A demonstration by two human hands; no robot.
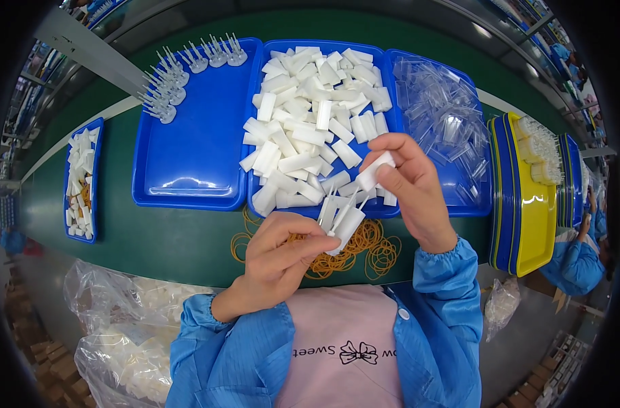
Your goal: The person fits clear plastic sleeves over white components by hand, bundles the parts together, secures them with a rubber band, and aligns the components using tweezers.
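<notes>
My left hand [276, 255] is closed, pinching the base of a pronged white plastic piece. Its thin prongs [337, 206] point up and away from me, and a white block [350, 228] sits among them. Just to the right and higher, my right hand [419, 187] grips another white block [374, 172] between thumb and fingers, apart from the prongs. Beyond both hands lies a blue tray [254, 178] heaped with similar white blocks [308, 136]. Tan rubber bands [378, 248] are piled on the green table below the hands.
At left, a blue tray [191, 153] holds several pronged pieces [163, 85] along its far edges. A right-hand blue tray [470, 194] carries clear plastic parts [442, 102]. Stacked yellow and blue trays [534, 224] stand far right; a small tray [85, 228] lies far left.
</notes>
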